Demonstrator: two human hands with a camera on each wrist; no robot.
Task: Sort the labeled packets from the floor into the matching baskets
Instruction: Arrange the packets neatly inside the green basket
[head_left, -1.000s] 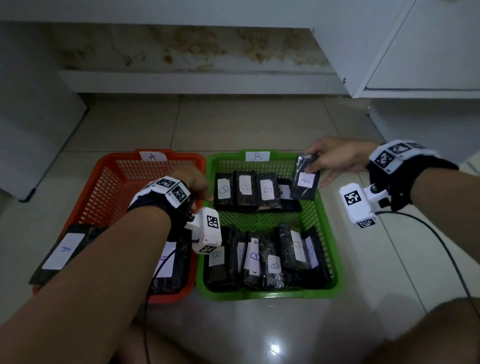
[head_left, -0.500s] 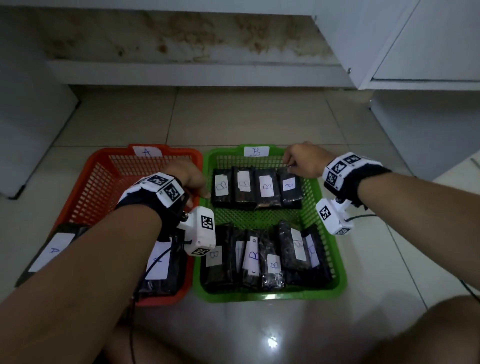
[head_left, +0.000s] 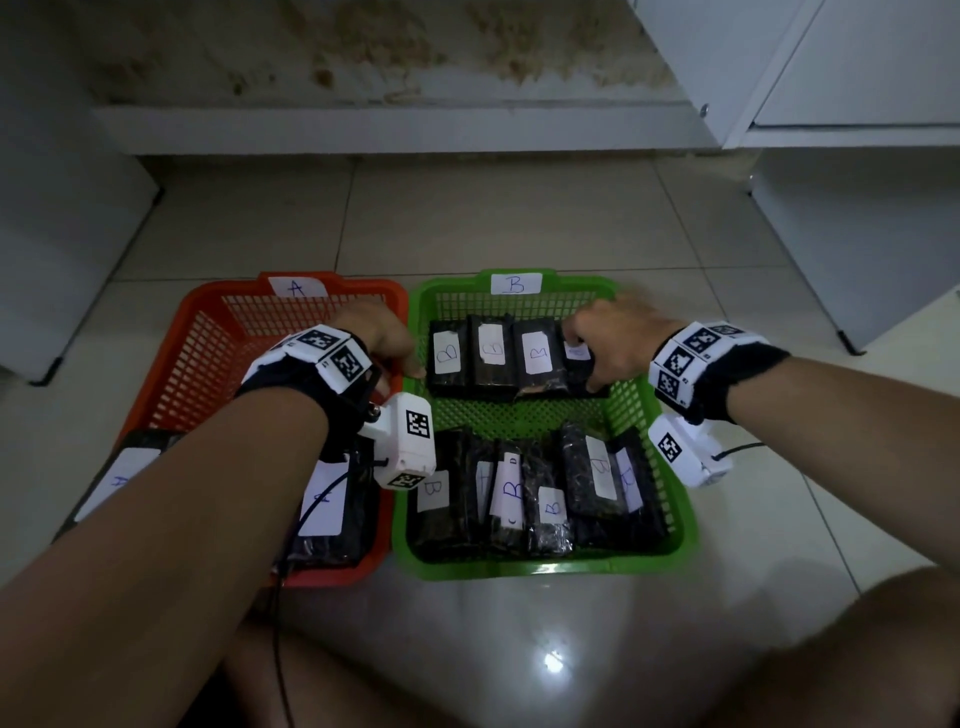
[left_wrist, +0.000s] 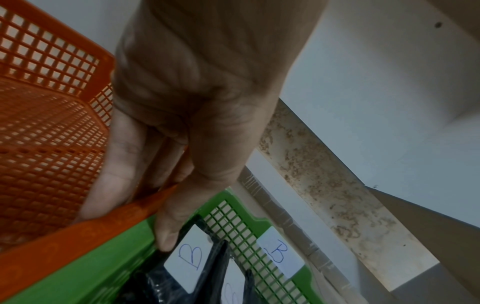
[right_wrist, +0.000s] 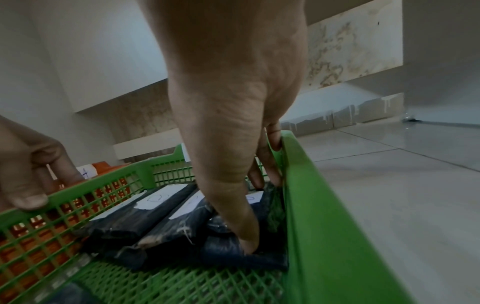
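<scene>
The right hand (head_left: 615, 340) has come down from the far rim of the green basket (head_left: 675, 540) into its far right corner, where thumb and fingers now pinch the ends of the rightmost B packet (right_wrist: 259, 255), which lies on the mesh against the right wall, last in a far row of four. A near row of dark B packets (head_left: 540, 493) fills the front of the basket. The left hand (head_left: 376, 335) stays curled over the touching rims of the orange basket (head_left: 208, 343) and the green one, thumb tip on the green side. Two A packets (head_left: 332, 504) lie at the orange basket's near end, partly hidden by the left forearm.
</scene>
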